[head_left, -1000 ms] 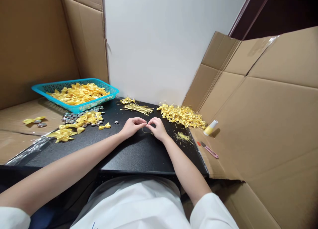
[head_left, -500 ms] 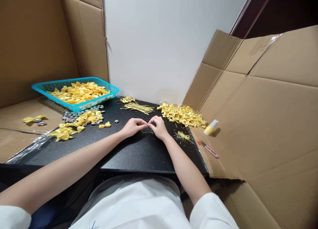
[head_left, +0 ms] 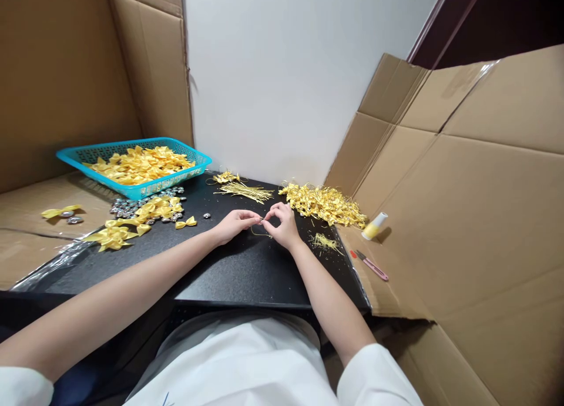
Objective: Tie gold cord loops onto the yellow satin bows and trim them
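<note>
Over the black table, my left hand (head_left: 233, 225) and my right hand (head_left: 282, 222) meet fingertip to fingertip. Each is closed in a pinch. Between the tips shows a tiny dark, silvery piece (head_left: 261, 219), too small to name surely. A thin yellow cord (head_left: 259, 234) hangs in a curve just below the fingers; how it joins the piece is hidden. Left of my hands lie a yellow ribbon bow (head_left: 185, 222) and a single silvery bead (head_left: 207, 215). Beyond my fingers is a bundle of yellow cords (head_left: 247, 191).
A blue basket (head_left: 132, 191) of yellow bows stands back left, with silvery beads (head_left: 126, 207) and bows (head_left: 112, 237) before it. To the right are a heap of corded bows (head_left: 324, 205), cord clippings (head_left: 325, 241), a glue bottle (head_left: 374, 225) and pink thread snips (head_left: 372, 266). Cardboard (head_left: 484, 230) walls the sides.
My fingertips have parted slightly, and the small silvery piece now shows between them. The right fingers have shifted a little. The cord still hangs below; the surroundings are unchanged.
</note>
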Demonstrator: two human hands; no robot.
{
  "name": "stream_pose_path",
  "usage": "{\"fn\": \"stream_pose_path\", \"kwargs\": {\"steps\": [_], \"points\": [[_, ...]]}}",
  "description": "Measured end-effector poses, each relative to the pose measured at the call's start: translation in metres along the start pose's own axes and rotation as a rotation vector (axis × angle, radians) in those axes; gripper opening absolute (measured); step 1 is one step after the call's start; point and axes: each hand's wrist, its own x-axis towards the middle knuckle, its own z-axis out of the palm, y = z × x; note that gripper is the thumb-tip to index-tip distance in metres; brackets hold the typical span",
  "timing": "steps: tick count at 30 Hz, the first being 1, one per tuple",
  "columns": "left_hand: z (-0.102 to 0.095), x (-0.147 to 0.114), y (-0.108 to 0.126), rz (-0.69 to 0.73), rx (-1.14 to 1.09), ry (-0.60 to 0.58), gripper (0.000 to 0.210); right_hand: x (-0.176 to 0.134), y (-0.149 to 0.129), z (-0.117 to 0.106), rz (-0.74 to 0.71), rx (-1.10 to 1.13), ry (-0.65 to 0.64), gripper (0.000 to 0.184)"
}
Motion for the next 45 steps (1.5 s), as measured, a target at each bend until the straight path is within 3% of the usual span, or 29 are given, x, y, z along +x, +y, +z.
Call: {"fn": "stream_pose_path", "kwargs": {"steps": [23, 45], "points": [[0.001, -0.001, 0.000, -0.033, -0.027, 0.039, 0.038, -0.003, 0.000, 0.006, -0.008, -0.157, -0.023, 0.009], [-0.001, 0.000, -0.001, -0.061, -0.024, 0.026, 0.040, 0.004, 0.012, -0.007, 0.101, -0.050, -0.053, 0.012]]}}
